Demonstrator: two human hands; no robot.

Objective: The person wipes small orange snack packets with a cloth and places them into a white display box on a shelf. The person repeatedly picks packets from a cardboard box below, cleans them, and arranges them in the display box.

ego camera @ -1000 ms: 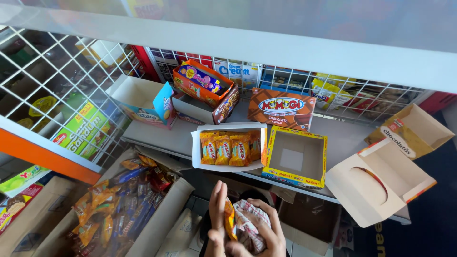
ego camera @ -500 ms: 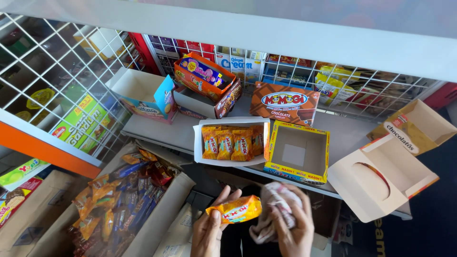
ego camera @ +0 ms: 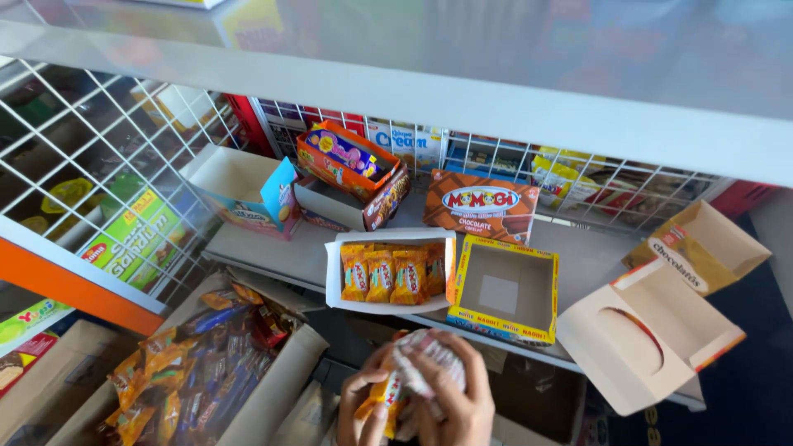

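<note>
- Your left hand (ego camera: 363,405) grips an orange snack pack (ego camera: 382,400); your right hand (ego camera: 450,405) presses a striped cloth (ego camera: 425,367) over it. Hands are together, low in frame, just below the shelf (ego camera: 273,248) edge.
- The pack is mostly hidden under cloth and fingers, so you can't see the seal. Hard rubbing there could crush the contents or split the wrapper.
- The cloth is bunched loosely and a fold hangs by your wrist. If the left grip loosens, the pack could drop into the gap between the cartons below.
- Straight ahead is the white tray (ego camera: 334,272) of matching orange packs, nearly full and close to the shelf's front edge. A careless push could tip it off.
- Just right of it is the empty yellow box (ego camera: 502,318), its front edge overhanging the lip. It looks light, so a knock from a rising hand could send it down.
- Further right, the open white box (ego camera: 652,330) hangs well past the shelf edge. It looks the most likely to fall if you bump it.
- Lower left, the carton (ego camera: 273,388) of loose snacks is heaped to the brim. A sleeve brushing it could spill some.
</note>
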